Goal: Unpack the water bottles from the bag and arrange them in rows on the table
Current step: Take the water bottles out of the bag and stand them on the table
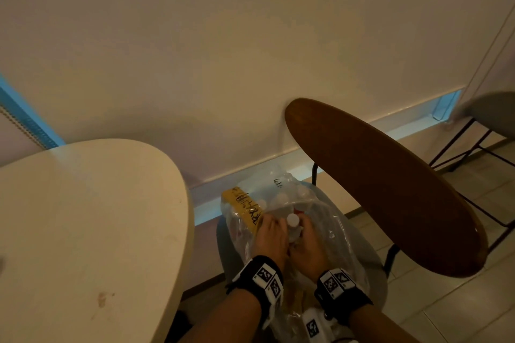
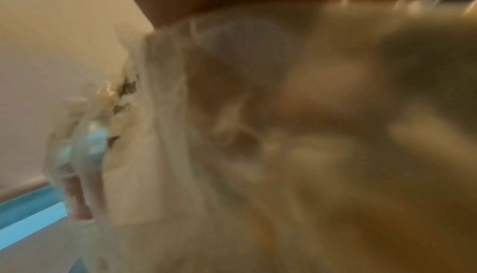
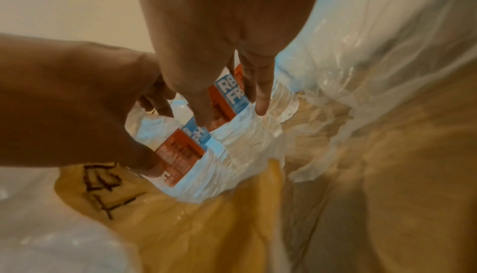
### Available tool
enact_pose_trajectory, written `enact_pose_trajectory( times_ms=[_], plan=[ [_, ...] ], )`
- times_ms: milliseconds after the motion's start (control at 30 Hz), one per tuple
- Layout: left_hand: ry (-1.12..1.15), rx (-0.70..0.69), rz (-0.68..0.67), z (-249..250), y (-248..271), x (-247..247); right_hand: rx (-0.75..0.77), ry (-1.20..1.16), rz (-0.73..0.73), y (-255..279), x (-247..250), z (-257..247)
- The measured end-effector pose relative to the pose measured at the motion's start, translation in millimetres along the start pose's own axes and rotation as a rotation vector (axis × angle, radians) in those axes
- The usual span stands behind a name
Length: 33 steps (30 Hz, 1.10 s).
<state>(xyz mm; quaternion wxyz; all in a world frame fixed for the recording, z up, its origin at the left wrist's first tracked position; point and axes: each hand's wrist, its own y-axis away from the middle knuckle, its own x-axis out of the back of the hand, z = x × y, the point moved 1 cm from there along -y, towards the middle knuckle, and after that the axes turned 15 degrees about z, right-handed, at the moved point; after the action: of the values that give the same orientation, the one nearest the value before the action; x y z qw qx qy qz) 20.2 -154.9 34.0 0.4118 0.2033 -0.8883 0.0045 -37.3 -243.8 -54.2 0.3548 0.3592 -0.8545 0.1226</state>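
Black straps with square printed markers wrap both my wrists at the bottom of the head view. Just past them, my left hand (image 1: 269,234) and my right hand (image 1: 306,242) sit side by side inside the mouth of the clear plastic bag (image 1: 338,231), low and centre in that frame. In the right wrist view my left hand (image 3: 85,102), at the left of the frame, curls its thumb and fingers round one water bottle (image 3: 185,155) by its red and blue label, while my right hand (image 3: 222,39), coming down from the top, clasps a second bottle (image 3: 232,96) just beside it, fingers (image 3: 260,94) laid along its clear ribbed side. Both bottles are still within the bag. A white cap (image 1: 293,219) shows between my hands in the head view. Yellow tape (image 1: 246,207) with black handwriting crosses the bag's left side. More capped bottles (image 1: 281,198) lie deeper in, toward the wall. The left wrist view is too blurred to read. A pale round table (image 1: 83,231) fills the lower left, and a brown chair back (image 1: 376,184) slants across the right.
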Motion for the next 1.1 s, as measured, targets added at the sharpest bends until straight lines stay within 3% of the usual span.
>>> enact_pose_trajectory(
  times_ms=[33, 100, 200, 367, 433, 633, 767, 933, 1100],
  plan=[
    [0.033, 0.014, 0.016, 2.1, -1.3, 0.4, -0.027, -0.021, -0.026, 1.8, 3.8, 2.9],
    [0.083, 0.040, 0.064, 7.9, -2.7, 0.6, -0.063, -0.050, 0.061, 10.4, 13.7, -2.7],
    [0.170, 0.077, 0.141, 10.4, -5.9, 4.6, -0.043, -0.047, -0.012, 20.9, 21.9, -6.6],
    [0.336, 0.104, 0.182, 12.1, -10.8, -2.8, -0.119, -0.302, 0.242, 29.7, 31.6, 1.3],
    [0.425, 0.120, 0.200, 11.7, -10.6, -6.2, -0.129, -0.336, 0.247, 33.0, 36.1, 7.4],
    [0.689, 0.192, 0.383, -1.1, -1.6, 1.5, -0.039, -0.365, 0.305, 39.3, 51.9, 22.3],
    [0.826, 0.236, 0.486, -4.8, 6.3, 22.5, -0.030, -0.309, 0.314, 49.2, 79.4, 4.1],
    [1.103, 0.393, 0.666, -25.2, 31.5, 64.0, 0.089, -0.216, 0.404, 55.1, 131.4, -29.3],
    [1.114, 0.552, 0.839, -61.9, 77.4, 121.7, 0.335, -0.208, 0.466, 64.6, 186.3, -87.6]
  ],
)
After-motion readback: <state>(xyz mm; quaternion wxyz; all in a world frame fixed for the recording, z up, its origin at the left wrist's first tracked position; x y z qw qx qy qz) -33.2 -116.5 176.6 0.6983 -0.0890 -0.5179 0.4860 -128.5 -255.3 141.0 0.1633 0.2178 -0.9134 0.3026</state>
